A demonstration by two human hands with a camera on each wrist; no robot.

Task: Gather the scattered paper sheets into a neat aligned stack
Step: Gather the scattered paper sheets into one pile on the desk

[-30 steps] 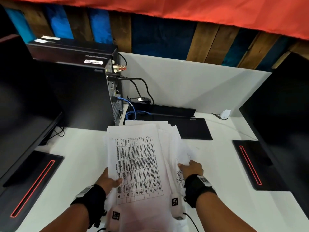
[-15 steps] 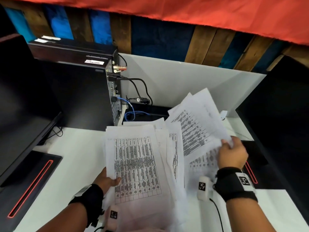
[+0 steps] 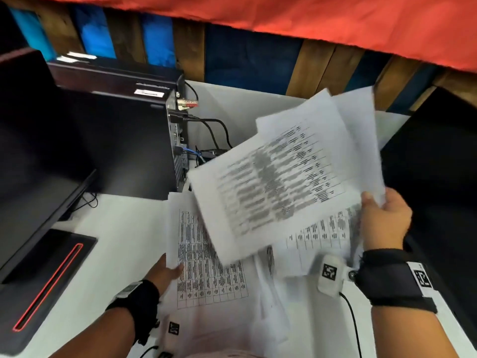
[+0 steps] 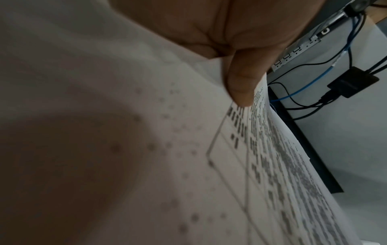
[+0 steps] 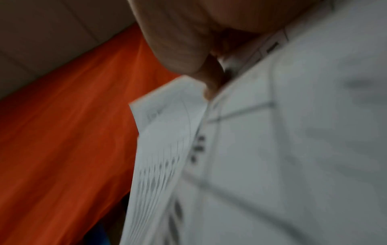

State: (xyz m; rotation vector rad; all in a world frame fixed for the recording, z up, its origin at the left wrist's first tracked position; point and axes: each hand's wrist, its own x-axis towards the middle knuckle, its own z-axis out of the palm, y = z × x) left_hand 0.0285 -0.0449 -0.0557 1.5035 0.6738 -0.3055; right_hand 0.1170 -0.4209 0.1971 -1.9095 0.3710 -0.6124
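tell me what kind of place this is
Probably an office or computer-lab desk: a black PC tower with cables plugged in behind, monitors on either side of a white desk, and printed sheets in the hands.

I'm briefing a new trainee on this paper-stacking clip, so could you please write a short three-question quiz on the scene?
1. True or false: the right hand holds its fanned sheets flat on the white desk.
2. Which hand holds the printed pile by its left edge?
A. left hand
B. right hand
C. neither
3. Fill in: the black computer tower stands to the ___ of the papers.

Key: 1 false, they are lifted; 2 A; 3 left.
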